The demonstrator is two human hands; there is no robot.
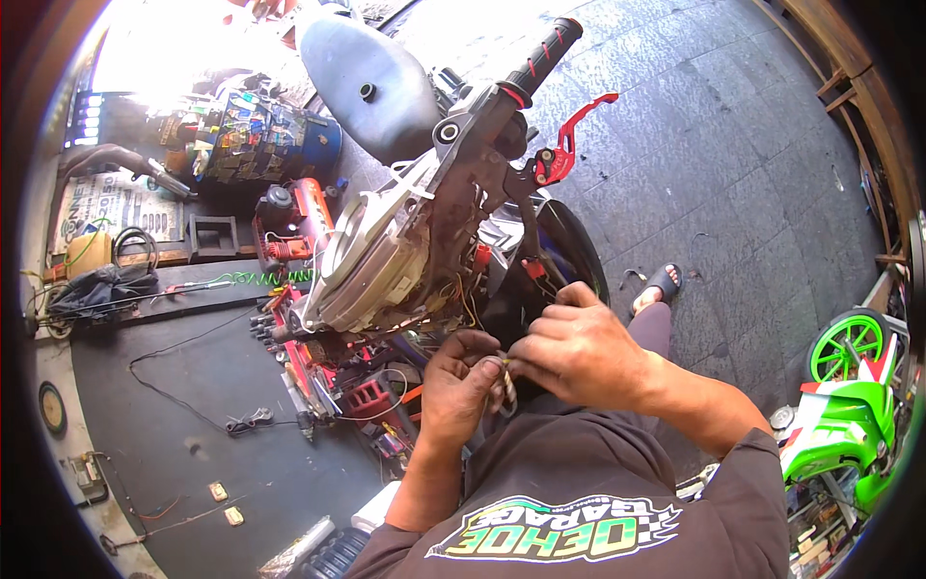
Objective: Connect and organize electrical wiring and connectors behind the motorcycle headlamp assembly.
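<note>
In front of my chest both hands are closed and their fingertips nearly meet. My left hand (pixel 460 388) pinches a thin wire (pixel 506 362) with a yellowish end between thumb and forefinger. A pale strand (pixel 509 394) hangs just below these fingertips. From the right, my right hand (pixel 583 349) is curled with its fingertips pressed at the same wire; its exact hold is hidden. Just beyond the hands stands the stripped front of a motorcycle, with a headlight unit (pixel 378 265), loose wires (pixel 470 301), a black handlebar grip (pixel 552 53) and a red lever (pixel 569 140).
A grey seat (pixel 367 82) lies behind the handlebar. To the left are a blue drum (pixel 318 145), a red tool rack (pixel 307 355) and a cable (pixel 178 381) on the dark floor mat. A green-and-white small motorcycle (pixel 844 429) stands at the right.
</note>
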